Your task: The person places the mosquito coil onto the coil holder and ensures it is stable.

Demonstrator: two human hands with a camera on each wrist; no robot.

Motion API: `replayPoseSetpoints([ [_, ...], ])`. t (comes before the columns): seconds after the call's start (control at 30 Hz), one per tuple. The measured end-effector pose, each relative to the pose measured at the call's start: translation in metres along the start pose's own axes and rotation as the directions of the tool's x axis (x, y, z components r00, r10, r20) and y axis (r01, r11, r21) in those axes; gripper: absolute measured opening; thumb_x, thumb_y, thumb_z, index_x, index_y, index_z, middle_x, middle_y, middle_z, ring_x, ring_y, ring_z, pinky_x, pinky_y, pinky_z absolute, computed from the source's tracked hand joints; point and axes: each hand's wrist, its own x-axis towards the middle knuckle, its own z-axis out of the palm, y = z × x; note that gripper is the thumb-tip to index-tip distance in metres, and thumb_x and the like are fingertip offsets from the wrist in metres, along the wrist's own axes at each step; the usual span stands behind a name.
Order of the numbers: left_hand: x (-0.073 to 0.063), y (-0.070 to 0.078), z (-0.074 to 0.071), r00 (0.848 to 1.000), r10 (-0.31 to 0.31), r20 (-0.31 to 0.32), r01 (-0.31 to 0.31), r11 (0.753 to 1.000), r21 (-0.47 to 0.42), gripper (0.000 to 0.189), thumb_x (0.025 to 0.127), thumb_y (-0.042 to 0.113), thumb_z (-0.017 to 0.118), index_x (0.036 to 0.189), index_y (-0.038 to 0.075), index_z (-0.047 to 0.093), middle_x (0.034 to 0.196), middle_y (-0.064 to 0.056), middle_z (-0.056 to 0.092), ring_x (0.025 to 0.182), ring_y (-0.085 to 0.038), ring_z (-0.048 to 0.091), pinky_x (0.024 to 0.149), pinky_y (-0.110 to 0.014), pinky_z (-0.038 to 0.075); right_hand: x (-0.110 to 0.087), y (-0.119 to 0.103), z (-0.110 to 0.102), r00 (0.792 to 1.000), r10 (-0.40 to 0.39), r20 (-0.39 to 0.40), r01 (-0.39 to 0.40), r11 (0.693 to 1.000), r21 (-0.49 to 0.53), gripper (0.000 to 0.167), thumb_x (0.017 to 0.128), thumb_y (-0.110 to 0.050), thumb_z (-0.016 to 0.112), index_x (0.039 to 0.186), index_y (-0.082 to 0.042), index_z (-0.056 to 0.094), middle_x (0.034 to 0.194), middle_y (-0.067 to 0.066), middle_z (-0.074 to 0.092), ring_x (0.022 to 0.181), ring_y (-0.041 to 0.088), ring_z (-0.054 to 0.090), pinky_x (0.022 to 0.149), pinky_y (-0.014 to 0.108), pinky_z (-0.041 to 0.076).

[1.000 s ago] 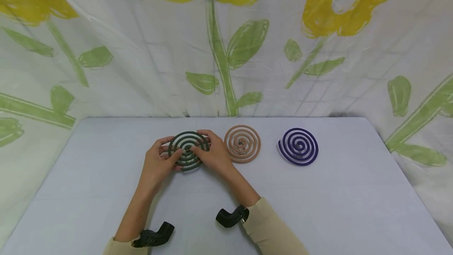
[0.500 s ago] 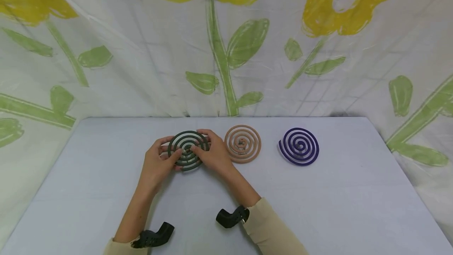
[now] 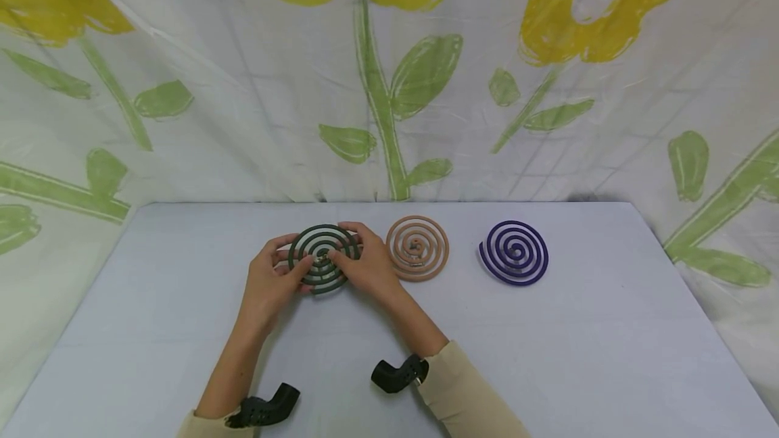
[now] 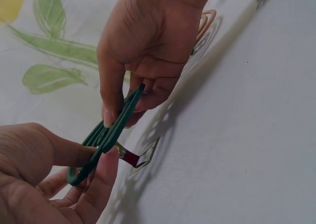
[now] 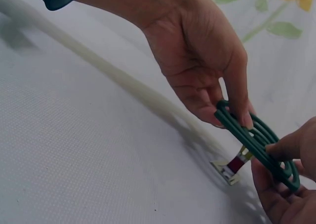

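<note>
A dark green mosquito coil (image 4: 111, 130) is pinched between both hands, just above the table. My left hand (image 3: 268, 279) holds its left side, thumb on top near the centre and fingers behind and beneath. On the opposite side, my right hand (image 3: 372, 268) grips it with thumb near the centre and fingers curled over the far rim. Both wrist views show a small metal stand (image 5: 232, 172), with a dark red patch, under the coil's middle. Its flat foot is at the table surface; the fingers hide its top. In the left wrist view the coil appears tilted.
An orange mosquito coil (image 3: 416, 243) lies right beside my right hand, a metal piece showing at its centre. Further right is a purple-blue coil (image 3: 515, 250). Behind the white table (image 3: 578, 357) hangs a cloth (image 3: 255, 120) painted with flowers.
</note>
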Motion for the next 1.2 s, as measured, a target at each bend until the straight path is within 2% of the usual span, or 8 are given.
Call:
replayPoseSetpoints([
  [0.33,0.0012,-0.0022,0.0007,1.000,-0.001,-0.002,0.001,1.000,0.007,0.061,0.103,0.012,0.069,0.158,0.006,0.042,0.136,-0.024,0.055,0.089,-0.008,0.070,0.068,-0.025,0.065,0.0002,0.0015,0.0008,1.000,0.013,0.001,-0.013,1.000,-0.011,0.052,0.093,-0.023,0.078,0.142,-0.017,0.065,0.111,0.012,0.073,0.097,0.015,0.063,0.087,0.032,0.053],
  [0.83,0.0013,-0.0010,0.0034,1.000,-0.010,0.002,0.010,1.000,0.005,0.061,0.103,0.010,0.067,0.158,0.007,0.041,0.137,-0.024,0.055,0.090,-0.010,0.069,0.069,-0.026,0.065,-0.0001,0.0022,-0.0014,1.000,0.011,0.014,-0.011,1.000,-0.021,0.052,0.093,-0.023,0.078,0.142,-0.016,0.064,0.109,0.012,0.073,0.095,0.015,0.064,0.085,0.030,0.053],
  [1.2,0.0023,-0.0028,0.0038,1.000,-0.003,0.005,0.003,1.000,0.007,0.061,0.103,0.009,0.067,0.158,0.006,0.041,0.135,-0.025,0.055,0.088,-0.009,0.070,0.068,-0.026,0.065,0.0003,0.0035,-0.0001,1.000,0.008,-0.008,-0.009,0.998,-0.057,0.051,0.093,-0.025,0.079,0.142,-0.018,0.065,0.114,0.012,0.072,0.099,0.018,0.064,0.088,0.033,0.053],
])
